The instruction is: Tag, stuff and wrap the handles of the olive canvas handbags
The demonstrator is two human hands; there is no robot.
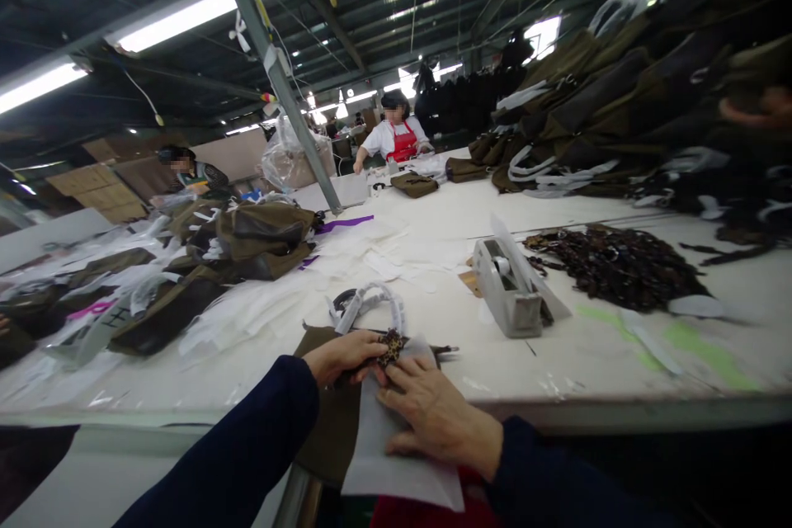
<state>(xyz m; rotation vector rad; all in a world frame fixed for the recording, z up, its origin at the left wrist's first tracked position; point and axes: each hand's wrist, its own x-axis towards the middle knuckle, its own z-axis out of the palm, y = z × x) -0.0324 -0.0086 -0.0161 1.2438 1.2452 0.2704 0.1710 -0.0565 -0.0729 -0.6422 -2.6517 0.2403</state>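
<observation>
An olive-brown bag [327, 439] lies at the front edge of the table, its handle [396, 309] wrapped in pale film and standing up behind my hands. My left hand [346, 353] is closed around a small leopard-print fabric piece [392, 345] at the bag's top. A white translucent sheet [380, 450] covers part of the bag and hangs over the table's edge. My right hand [436, 411] rests on this sheet with its fingers spread, the fingertips close to the leopard-print piece. The left fingertips are partly hidden.
A grey tape dispenser [511, 289] stands right of the bag, beside a heap of dark patterned strips [619, 264]. Bags are piled at the left [253, 239] and right [594, 107]. White sheets [247, 318] litter the table. Two co-workers [402, 140] sit beyond a slanted post [278, 78].
</observation>
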